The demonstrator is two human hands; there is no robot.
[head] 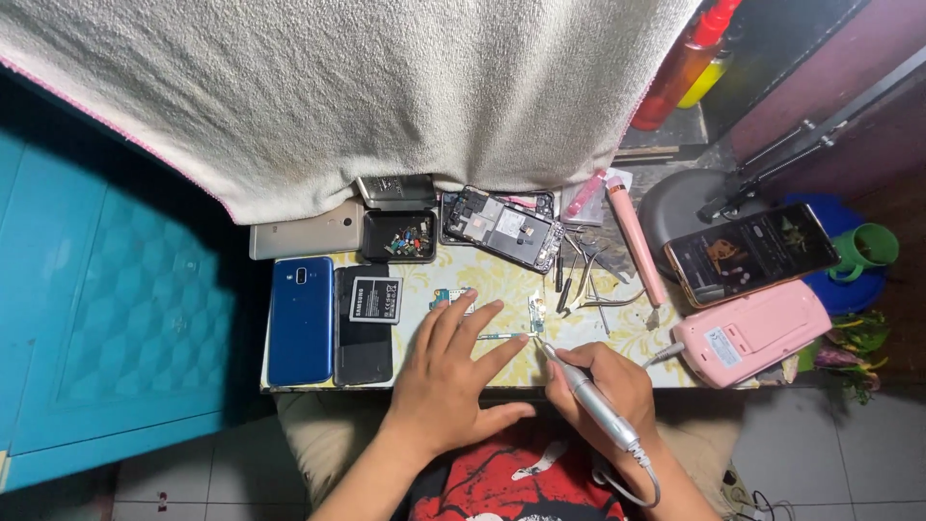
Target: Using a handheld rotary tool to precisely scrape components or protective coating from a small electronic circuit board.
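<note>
My left hand lies flat on the patterned table, its fingertips pressing down a thin flex strip next to a small circuit board. My right hand grips a silver pen-shaped tool with a cord, its tip touching the table just below the small board. Another small board lies beyond my left fingers.
A blue phone, a black phone with a battery, an opened phone frame, a tray of parts, tweezers, a pink device, a lit phone and a large towel surround the work spot.
</note>
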